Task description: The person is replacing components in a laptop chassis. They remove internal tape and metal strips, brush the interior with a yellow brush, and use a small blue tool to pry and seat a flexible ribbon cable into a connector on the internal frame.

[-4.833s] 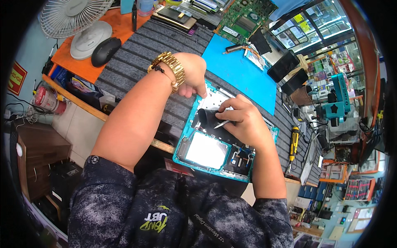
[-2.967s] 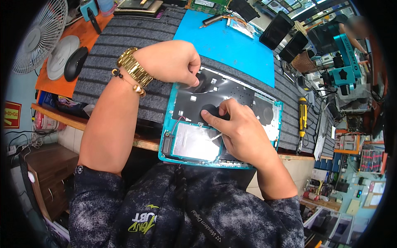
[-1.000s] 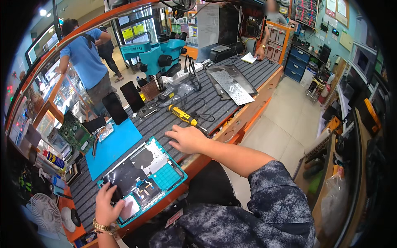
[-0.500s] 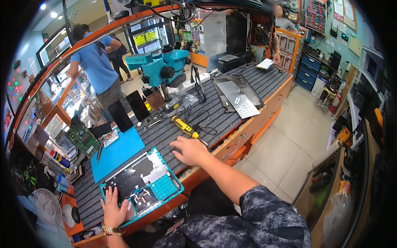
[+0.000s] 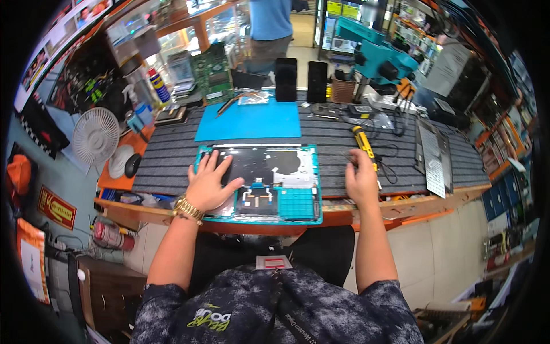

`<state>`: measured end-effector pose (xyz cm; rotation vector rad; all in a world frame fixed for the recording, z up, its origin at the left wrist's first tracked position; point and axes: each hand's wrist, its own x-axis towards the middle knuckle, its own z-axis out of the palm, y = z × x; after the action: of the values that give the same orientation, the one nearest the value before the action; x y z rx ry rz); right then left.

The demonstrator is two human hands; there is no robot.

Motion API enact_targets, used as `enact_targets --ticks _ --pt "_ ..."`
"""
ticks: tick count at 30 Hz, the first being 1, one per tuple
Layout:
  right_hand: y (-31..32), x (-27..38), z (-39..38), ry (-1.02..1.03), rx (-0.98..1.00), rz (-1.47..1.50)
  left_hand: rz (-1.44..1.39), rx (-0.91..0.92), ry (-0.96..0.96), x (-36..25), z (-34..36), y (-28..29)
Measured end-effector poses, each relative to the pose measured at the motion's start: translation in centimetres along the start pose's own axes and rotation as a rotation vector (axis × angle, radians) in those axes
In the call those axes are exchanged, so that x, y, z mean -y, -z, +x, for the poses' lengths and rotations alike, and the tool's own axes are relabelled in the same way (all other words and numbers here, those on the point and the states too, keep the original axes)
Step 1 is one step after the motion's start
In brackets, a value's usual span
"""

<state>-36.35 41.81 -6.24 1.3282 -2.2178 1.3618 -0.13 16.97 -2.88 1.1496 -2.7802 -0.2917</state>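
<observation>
Teal laptop shell [image 5: 295,204] | left hand [image 5: 209,187] splayed upon it | right hand [image 5: 362,179] half-curled near screwdriver [image 5: 362,140], grip unclear

A pale blue wall [image 5: 43,176] stands at nine o'clock, a brown wooden cabinet [image 5: 114,281] at eight, light floor tiles [image 5: 438,249] at four, lit glass showcases [image 5: 222,27] at eleven

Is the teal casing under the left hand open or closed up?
Open: the teal casing lies with its inside facing up, the black sheet and teal grid uncovered. The left hand lies over its left part.
</observation>
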Motion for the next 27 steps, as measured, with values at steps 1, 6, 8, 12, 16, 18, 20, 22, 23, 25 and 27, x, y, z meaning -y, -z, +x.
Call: enact_targets --ticks 1,6,8,12,16,18,20,22,23,25,27 --pt "-0.2 -0.1 0.2 -0.035 0.004 0.023 0.007 -0.004 -0.002 0.1 0.1 -0.1" --pt "-0.4 -0.9 0.6 0.100 -0.033 -0.106 -0.051 -0.017 -0.072 1.1 0.0 0.2" --pt "-0.4 -1.1 0.7 0.112 -0.054 -0.189 -0.110 -0.054 -0.129 1.7 -0.6 0.6" --pt "-0.4 -1.0 0.7 0.102 -0.034 -0.171 -0.237 -0.173 -0.242 2.9 -3.3 1.0" --pt "-0.4 -0.8 0.6 0.126 -0.035 -0.201 -0.307 -0.310 -0.341 4.1 -6.4 0.6" --pt "-0.3 -0.7 0.6 0.146 -0.039 -0.229 -0.284 -0.337 -0.382 4.7 -7.3 0.4" --pt "-0.3 -0.7 0.6 0.159 -0.044 -0.253 -0.277 -0.323 -0.429 5.1 -7.6 0.2" --pt "-0.3 -0.7 0.7 0.152 -0.041 -0.265 -0.268 -0.310 -0.456 5.4 -7.6 -0.1" --pt "-0.3 -0.7 0.6 0.147 -0.032 -0.264 -0.259 -0.295 -0.456 5.5 -7.6 -0.2" --pt "-0.3 -0.5 0.6 0.099 -0.015 -0.274 -0.250 -0.288 -0.453 5.5 -7.6 -0.4" --pt "-0.3 -0.5 0.5 0.096 -0.012 -0.272 -0.270 -0.290 -0.449 5.5 -7.6 -0.7"
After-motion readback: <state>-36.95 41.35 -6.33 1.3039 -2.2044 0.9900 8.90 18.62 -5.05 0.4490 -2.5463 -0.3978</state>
